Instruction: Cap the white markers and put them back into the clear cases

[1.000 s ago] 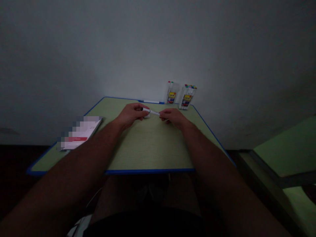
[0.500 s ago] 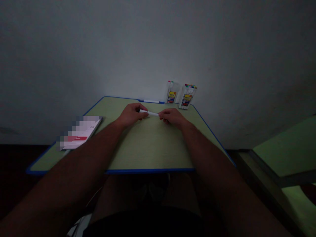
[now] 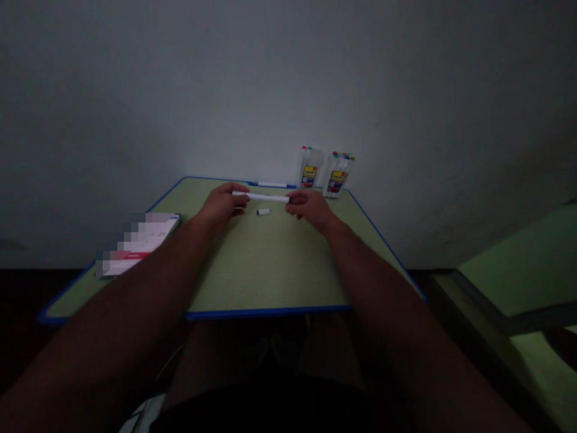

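Between my two hands a white marker point(image 3: 268, 197) lies nearly level, a dark tip at its right end. My left hand point(image 3: 220, 207) is closed on its left end, thumb and fingers pinching the barrel. The fingers of my right hand point(image 3: 311, 207) are closed around the dark right end and partly hide it. Just below the marker, a short white marker cap point(image 3: 263, 211) with a dark end rests on the table, apart from both hands.
The pale table point(image 3: 270, 270) has a blue rim. Another marker point(image 3: 272, 184) lies along its back edge. Two clear marker cases point(image 3: 309, 174), one holding several coloured markers point(image 3: 337, 180), stand at the back right by the wall. A printed booklet point(image 3: 144, 243) sits at the left.
My hands have moved apart and slightly left, showing more of the marker between them. The white cap now lies in view on the table below it. The camera view has shifted slightly.
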Demonstrator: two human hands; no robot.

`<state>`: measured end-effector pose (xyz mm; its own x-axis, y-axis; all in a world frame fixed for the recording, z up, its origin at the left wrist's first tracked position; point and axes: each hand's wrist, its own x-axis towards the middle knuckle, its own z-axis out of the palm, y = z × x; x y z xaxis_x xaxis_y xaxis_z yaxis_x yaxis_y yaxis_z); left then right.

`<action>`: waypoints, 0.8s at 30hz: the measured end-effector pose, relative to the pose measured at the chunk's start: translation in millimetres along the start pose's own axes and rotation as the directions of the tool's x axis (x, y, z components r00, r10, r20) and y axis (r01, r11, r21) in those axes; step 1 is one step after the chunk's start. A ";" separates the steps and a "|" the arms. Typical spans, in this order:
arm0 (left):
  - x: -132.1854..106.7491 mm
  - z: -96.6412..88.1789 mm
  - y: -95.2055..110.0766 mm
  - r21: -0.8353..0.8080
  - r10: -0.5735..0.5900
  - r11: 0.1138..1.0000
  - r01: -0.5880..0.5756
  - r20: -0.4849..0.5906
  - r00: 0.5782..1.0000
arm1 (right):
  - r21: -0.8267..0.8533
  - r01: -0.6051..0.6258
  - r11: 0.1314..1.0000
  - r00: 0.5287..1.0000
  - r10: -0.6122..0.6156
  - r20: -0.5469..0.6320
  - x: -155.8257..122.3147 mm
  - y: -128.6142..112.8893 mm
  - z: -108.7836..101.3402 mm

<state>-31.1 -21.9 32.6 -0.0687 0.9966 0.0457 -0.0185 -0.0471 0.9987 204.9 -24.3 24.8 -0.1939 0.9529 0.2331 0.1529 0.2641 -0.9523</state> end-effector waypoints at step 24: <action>2.3 -1.7 -1.8 -0.002 -0.040 0.999 0.040 0.011 0.999 | -0.032 0.047 0.998 0.997 -0.049 -0.055 -1.4 -3.0 -0.4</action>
<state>-32.9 -19.7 30.9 -0.0564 0.9984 0.0060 -0.0232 -0.0073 0.9997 205.1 -26.4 27.4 -0.1480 0.9457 0.2895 0.1748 0.3132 -0.9335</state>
